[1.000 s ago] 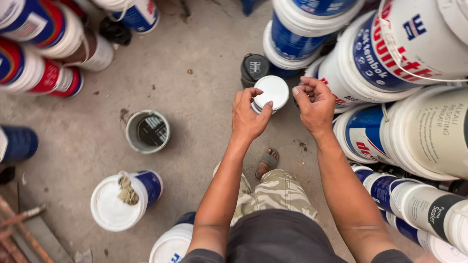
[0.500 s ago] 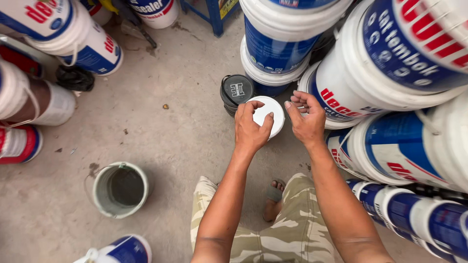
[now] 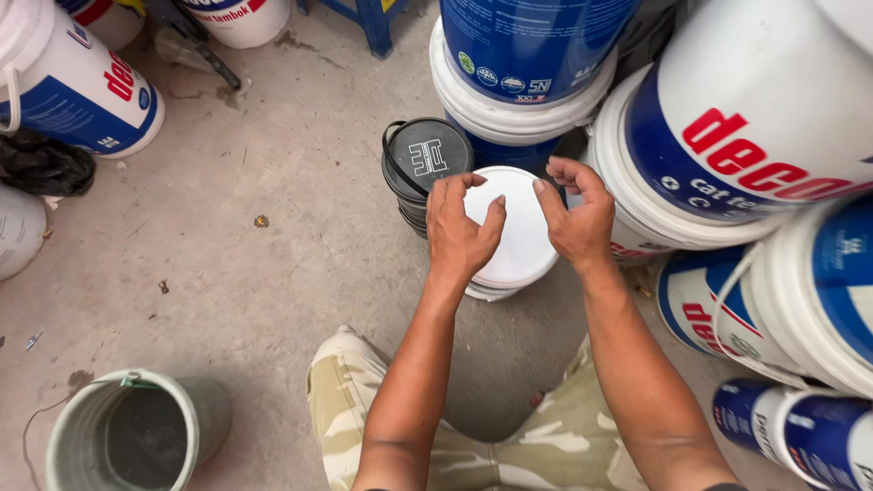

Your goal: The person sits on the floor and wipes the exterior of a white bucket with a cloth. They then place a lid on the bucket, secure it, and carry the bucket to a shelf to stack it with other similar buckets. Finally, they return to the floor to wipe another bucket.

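A small white pail with a round white lid [image 3: 520,238] stands on the concrete floor in front of me. My left hand [image 3: 457,232] lies over the lid's left side, fingers spread across its top. My right hand [image 3: 575,216] rests on the lid's right edge, fingertips curled onto it. A black pail with a black lid [image 3: 422,162] stands just behind the left hand, touching the white pail.
Large blue-and-white paint buckets [image 3: 727,155] are stacked at the right and behind [image 3: 518,55]. More buckets [image 3: 77,86] lie at the far left. An open grey pail [image 3: 132,438] sits at the lower left. My camouflage trousers [image 3: 509,455] fill the bottom.
The view has dropped closer to the floor and the white pail looms larger. Both hands have come down onto its lid; the right hand, apart from it before, now touches its edge.
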